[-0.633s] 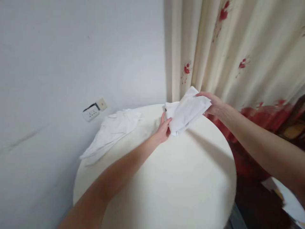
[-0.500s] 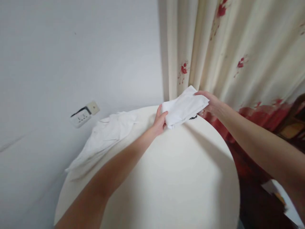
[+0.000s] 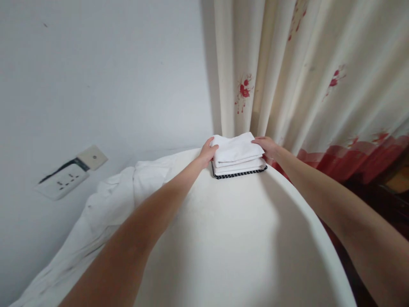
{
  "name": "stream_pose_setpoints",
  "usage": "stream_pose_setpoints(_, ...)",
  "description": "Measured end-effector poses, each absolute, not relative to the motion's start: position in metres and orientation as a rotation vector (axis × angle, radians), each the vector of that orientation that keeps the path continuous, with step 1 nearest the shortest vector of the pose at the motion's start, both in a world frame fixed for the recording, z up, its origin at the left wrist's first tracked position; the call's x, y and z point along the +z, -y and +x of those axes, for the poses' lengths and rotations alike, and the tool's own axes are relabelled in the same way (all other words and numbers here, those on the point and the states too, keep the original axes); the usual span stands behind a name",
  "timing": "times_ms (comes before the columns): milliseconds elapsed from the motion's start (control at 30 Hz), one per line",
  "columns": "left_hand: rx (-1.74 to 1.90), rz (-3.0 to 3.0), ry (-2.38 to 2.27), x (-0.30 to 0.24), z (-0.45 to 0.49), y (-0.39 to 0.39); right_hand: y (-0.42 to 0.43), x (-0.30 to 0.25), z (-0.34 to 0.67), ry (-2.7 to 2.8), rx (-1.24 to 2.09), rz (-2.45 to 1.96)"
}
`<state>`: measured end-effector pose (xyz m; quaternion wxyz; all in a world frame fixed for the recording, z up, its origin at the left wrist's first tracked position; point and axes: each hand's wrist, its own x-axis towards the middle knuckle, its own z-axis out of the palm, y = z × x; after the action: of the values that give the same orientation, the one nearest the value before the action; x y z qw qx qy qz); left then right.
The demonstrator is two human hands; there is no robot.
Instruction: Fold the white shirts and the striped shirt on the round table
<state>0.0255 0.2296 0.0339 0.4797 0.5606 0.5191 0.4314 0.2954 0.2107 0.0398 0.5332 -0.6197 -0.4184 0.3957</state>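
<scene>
Our left hand (image 3: 207, 152) and right hand (image 3: 267, 147) grasp the ends of the folded white cloth (image 3: 236, 149), seated on the pile (image 3: 240, 169) at the table's (image 3: 223, 238) far edge, beside the curtain (image 3: 287, 85). We judge this the placing; letting go calls for an even lift.
</scene>
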Motion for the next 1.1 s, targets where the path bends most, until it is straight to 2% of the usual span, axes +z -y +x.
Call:
stream_pose_setpoints(233,0.994,1.464,-1.302,0.027,0.021,-0.229,-0.217,0.024,0.303,1.004,0.997,-1.558)
stream_pose_setpoints(433,0.905,1.555,-1.371,0.023,0.021,-0.222,-0.21,0.016,0.309,1.139,0.858,-1.668)
stream_pose_setpoints(567,0.826,1.65,-1.528,0.026,0.019,-0.226,-0.21,0.018,0.313,1.307,0.631,-1.833)
stream_pose_setpoints(700,0.803,2.044,-1.757,0.043,0.027,-0.237,-0.223,0.033,0.307,1.492,0.185,-2.012)
stream_pose_setpoints(800,0.684,2.406,-1.608,0.05,0.045,-0.241,-0.236,0.039,0.281,1.736,-0.048,-1.93)
stream_pose_setpoints(967,0.256,2.466,-1.538,0.038,0.066,-0.236,-0.243,0.02,0.236,2.133,0.103,-1.843)
stream_pose_setpoints(1100,0.223,2.444,-1.573,0.025,0.063,-0.237,-0.241,0.0,0.242,2.017,0.25,-2.005)
